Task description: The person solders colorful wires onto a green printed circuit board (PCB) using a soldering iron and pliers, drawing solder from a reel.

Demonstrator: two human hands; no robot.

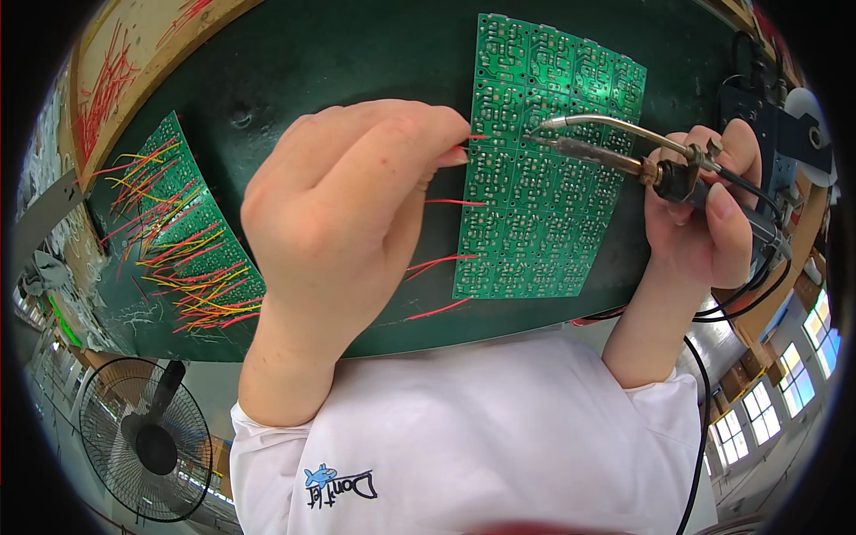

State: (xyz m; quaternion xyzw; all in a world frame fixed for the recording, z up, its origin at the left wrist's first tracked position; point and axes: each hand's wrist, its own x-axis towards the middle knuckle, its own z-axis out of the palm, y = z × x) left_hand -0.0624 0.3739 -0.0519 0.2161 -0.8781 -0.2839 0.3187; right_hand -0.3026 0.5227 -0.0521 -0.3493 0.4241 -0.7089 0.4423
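Left hand (343,209) pinches red wire (477,137) at circuit board (544,169) edge; right hand (704,209) grips soldering iron (615,156).

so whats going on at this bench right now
A person is soldering. The right hand holds a soldering iron with its tip down on a green circuit board panel lying on the dark green mat. The left hand pinches a thin red wire at the same spot. Another board bristling with red and yellow wires lies to the left.

Red wire (477,136) end perhaps hand-hidden
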